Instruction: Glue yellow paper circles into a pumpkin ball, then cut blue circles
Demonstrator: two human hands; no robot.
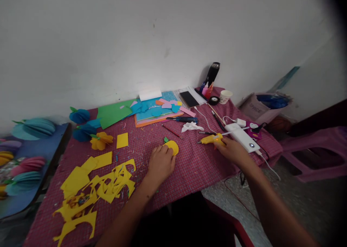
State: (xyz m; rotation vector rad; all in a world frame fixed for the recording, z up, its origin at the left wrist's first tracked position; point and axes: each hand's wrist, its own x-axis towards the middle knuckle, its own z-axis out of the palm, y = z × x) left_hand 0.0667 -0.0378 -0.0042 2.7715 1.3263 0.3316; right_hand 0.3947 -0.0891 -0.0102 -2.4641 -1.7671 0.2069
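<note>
Paper, apparently, is making up the yellow disc (174, 148), a rounded piece with a smooth edge and an even face. A green leaf (166, 139) is projecting from its upper left edge. The disc is sitting near the middle of the desk (187, 173), partly covered by my left hand (162, 162). That hand's fingers are lying close together over its left side; whether they are pinching it or only pressing, I cannot tell. My right hand (230, 149) is gripping the glue gun (208, 139), a yellow body showing a small orange light; its tapered nozzle is pointing left, apart from the disc. Red checked cloth is covering the desk, bearing fine coloured shavings. On the left, yellow offcuts (104, 190) are lying in a tangled heap, thin, flat and cut along curves. Behind them, a yellow paper flower (101, 141) is showing rounded, fanned lobes. Beyond the disc, a slim pencil (172, 131) is lying slantwise, and a white tissue (192, 126) is bunching in soft crumples. A smooth white box (243, 137) is lying beside my right hand.
</note>
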